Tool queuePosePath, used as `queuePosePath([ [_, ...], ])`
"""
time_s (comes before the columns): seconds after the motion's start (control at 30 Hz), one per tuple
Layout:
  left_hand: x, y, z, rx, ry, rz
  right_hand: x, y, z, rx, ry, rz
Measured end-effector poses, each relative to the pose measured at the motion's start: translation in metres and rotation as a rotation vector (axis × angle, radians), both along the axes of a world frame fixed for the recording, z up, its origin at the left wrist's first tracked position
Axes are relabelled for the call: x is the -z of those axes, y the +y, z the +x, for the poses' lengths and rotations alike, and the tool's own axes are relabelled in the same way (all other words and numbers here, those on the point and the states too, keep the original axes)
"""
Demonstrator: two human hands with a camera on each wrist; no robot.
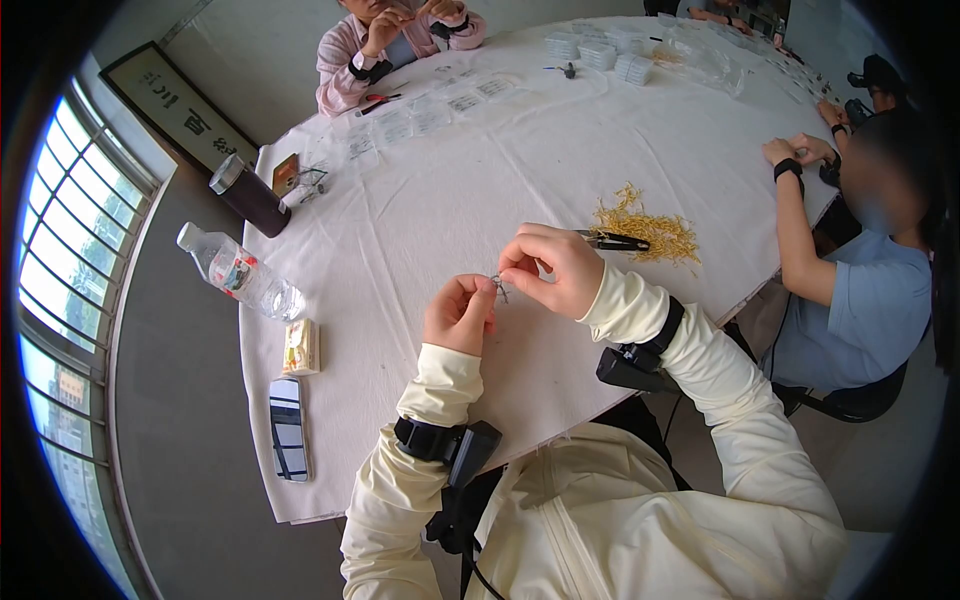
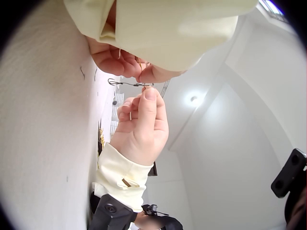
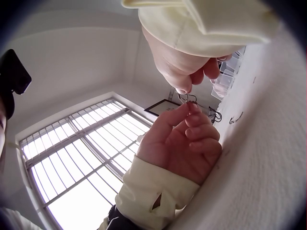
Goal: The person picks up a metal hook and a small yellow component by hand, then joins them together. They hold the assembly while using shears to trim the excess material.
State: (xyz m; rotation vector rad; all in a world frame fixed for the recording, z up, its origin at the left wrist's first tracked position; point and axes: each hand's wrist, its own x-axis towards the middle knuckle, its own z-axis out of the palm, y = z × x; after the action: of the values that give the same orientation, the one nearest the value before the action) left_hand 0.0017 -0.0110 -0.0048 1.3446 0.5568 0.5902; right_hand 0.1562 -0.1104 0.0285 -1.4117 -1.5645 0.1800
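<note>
Over the near part of the white tablecloth, my left hand (image 1: pixel 460 314) and right hand (image 1: pixel 556 268) meet almost fingertip to fingertip. Between them is a small dark, thin bent-wire piece (image 2: pixel 138 85) with a loop at one end. The left thumb and forefinger pinch it, and the right thumb and forefinger pinch it from the other side. A fine orange strand (image 2: pixel 141 68) shows against the left fingers in the left wrist view. Another dark bent wire (image 3: pixel 235 118) lies on the cloth close by in the right wrist view.
Beyond my right hand lie black-handled tweezers (image 1: pixel 614 240) and a heap of yellow strips (image 1: pixel 650 228). At left stand a dark flask (image 1: pixel 252 198), a water bottle (image 1: pixel 238 272), a tissue pack (image 1: pixel 301 347) and a phone (image 1: pixel 289 430). People sit across and to the right.
</note>
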Motion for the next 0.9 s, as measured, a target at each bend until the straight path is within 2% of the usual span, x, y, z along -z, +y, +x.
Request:
queuePosePath([
  [0.47, -0.0012, -0.0009, -0.0003, 0.0, -0.01, 0.013, 0.006, 0.0027, 0.0022, -0.01, -0.042, 0.034],
  [0.9, -0.001, -0.002, 0.0005, -0.003, -0.001, 0.017, 0.0067, 0.0012, 0.0028, 0.023, -0.201, 0.103],
])
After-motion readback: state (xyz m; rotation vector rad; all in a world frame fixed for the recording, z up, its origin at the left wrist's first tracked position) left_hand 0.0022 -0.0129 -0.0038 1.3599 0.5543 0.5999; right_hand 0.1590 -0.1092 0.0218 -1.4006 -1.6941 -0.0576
